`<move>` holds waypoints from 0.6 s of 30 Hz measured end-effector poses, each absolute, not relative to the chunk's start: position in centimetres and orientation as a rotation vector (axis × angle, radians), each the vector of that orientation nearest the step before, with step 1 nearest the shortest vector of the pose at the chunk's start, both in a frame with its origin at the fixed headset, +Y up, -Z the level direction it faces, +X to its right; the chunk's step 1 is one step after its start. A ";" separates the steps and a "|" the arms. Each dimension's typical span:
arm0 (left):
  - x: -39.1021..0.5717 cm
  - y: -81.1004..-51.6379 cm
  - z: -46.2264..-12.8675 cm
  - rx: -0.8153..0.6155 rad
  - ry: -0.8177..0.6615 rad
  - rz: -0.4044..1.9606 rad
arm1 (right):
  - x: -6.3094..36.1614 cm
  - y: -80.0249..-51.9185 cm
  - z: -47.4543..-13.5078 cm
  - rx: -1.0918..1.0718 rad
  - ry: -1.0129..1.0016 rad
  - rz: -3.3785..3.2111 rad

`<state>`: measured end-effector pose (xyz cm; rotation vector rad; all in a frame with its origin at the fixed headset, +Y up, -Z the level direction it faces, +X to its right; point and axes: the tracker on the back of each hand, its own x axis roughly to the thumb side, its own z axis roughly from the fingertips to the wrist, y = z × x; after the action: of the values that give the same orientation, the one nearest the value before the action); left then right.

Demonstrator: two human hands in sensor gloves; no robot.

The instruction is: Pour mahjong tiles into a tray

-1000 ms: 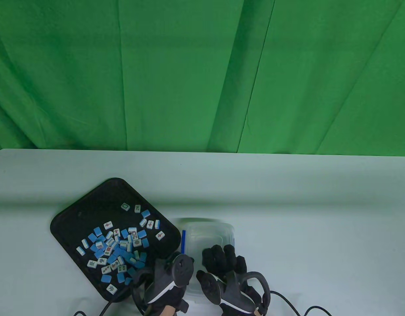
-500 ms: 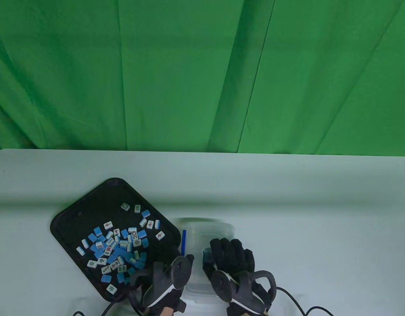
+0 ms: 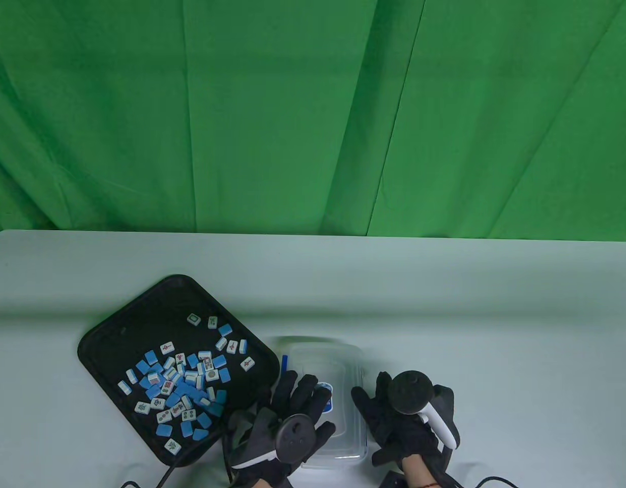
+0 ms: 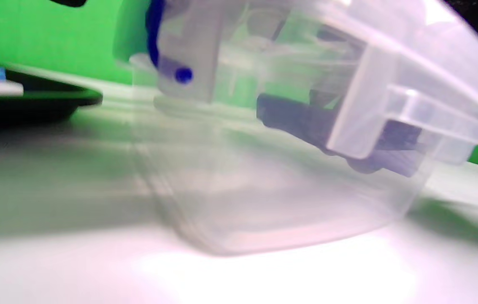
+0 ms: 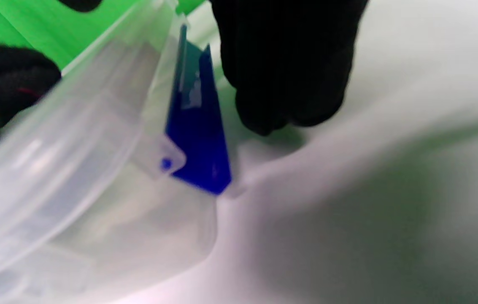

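A black tray (image 3: 119,330) at the left holds many blue-and-white mahjong tiles (image 3: 183,378). A clear plastic box (image 3: 338,361) with a lid and blue latches stands right of the tray and looks empty. My left hand (image 3: 302,396) lies flat on its lid, fingers spread; they show dark through the plastic in the left wrist view (image 4: 298,120). My right hand (image 3: 374,409) is at the box's right side. In the right wrist view its fingers (image 5: 285,63) hang beside a blue latch (image 5: 198,139), holding nothing.
The tray's edge (image 4: 32,101) with one tile shows left of the box in the left wrist view. Cables trail off the table's near edge below both hands. Pale tabletop (image 3: 496,330) stretches right of the box, with a green curtain behind.
My right hand left the top of the box and moved to its right side. My left hand moved from the box's left edge onto the lid. The tray and tiles stayed put.
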<state>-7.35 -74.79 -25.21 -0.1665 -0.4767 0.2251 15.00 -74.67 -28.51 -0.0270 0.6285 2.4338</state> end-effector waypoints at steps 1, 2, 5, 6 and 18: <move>-7.5 -75.0 -25.3 -0.177 -0.451 0.270 | 14.9 -75.0 -28.6 -0.019 0.666 2.407; -7.6 -75.1 -25.4 -0.187 -0.447 0.285 | 14.7 -75.3 -28.7 -0.018 0.689 2.396; -7.6 -75.2 -25.5 -0.201 -0.422 0.303 | 14.5 -75.6 -28.8 -0.019 0.680 2.393; -7.5 -75.2 -25.5 -0.200 -0.421 0.291 | 14.5 -75.6 -28.8 -0.011 0.684 2.389; -7.5 -75.1 -25.5 -0.198 -0.419 0.305 | 14.2 -75.8 -28.7 -0.030 0.688 2.429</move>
<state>-7.50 -75.12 -25.46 -0.1978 -0.4192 0.3049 14.19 -75.84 -28.72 -0.0303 0.6881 2.4291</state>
